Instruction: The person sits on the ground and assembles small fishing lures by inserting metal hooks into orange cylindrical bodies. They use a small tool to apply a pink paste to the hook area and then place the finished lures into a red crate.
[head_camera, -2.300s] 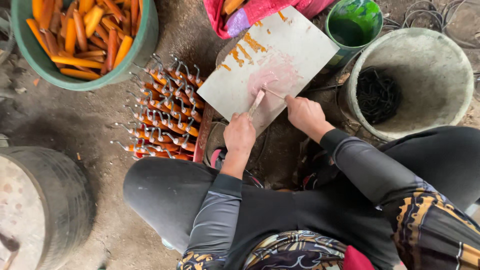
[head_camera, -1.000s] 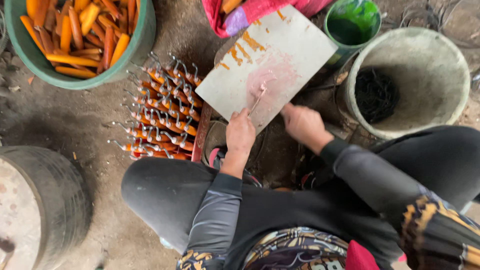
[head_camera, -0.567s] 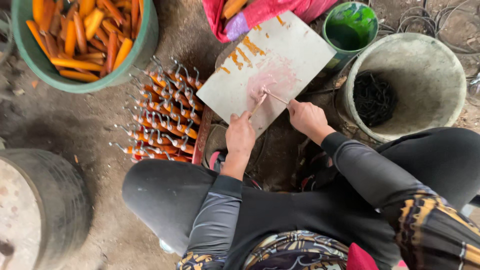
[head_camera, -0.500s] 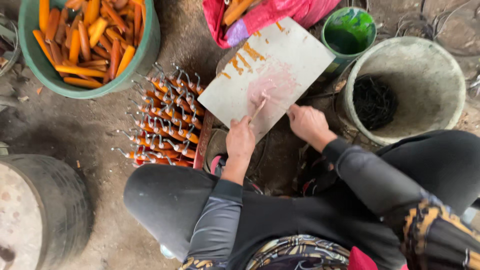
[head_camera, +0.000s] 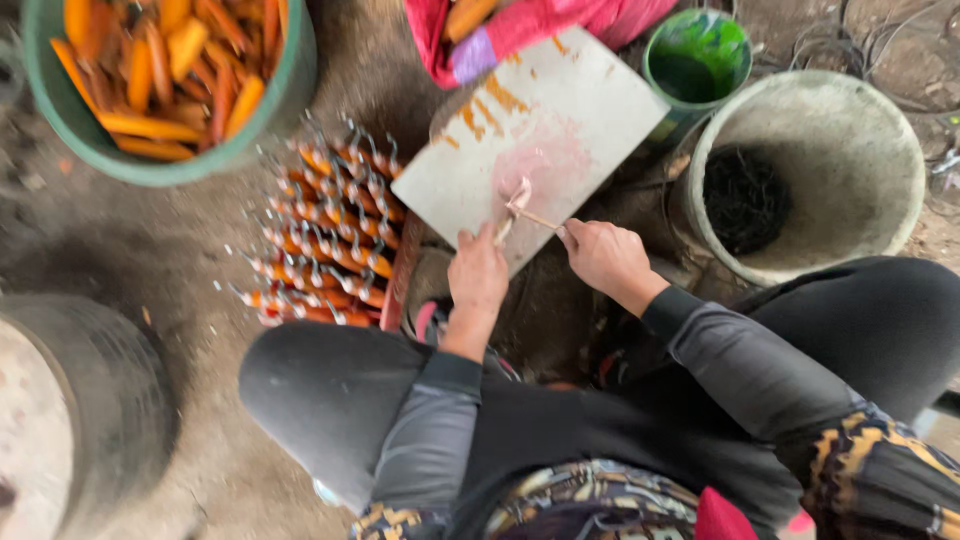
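Overhead view of a seated person working at a pale cutting board (head_camera: 590, 110) tilted across the lap space, its near edge towards the body. Left hand (head_camera: 478, 278) rests at the board's near edge, fingers closed around the lower end of a small pinkish piece (head_camera: 517, 198) that lies on the stained middle of the board; the piece projects forward beyond the fingertips, so the worked end stays clear of the grip. Right hand (head_camera: 603, 256) lies just beside the left, pinching a thin stick (head_camera: 540, 218) whose free tip meets the piece from the right. The two hands thus converge on one point, which appears to let the board bear the piece while the stick is pressed in.

To the left of the board, on the ground, lie rows of orange pieces with wire hooks (head_camera: 325, 230), set parallel and close together, probably so that they stay sorted and within reach of the left hand. A green basin of orange strips (head_camera: 170, 70) stands beyond them. On the right a pale bucket (head_camera: 800, 170) holds a dark tangle, and a small green paint pot (head_camera: 698, 60) stands just beside it, both near the right hand. A pink cloth (head_camera: 540, 20) lies at the board's far edge.
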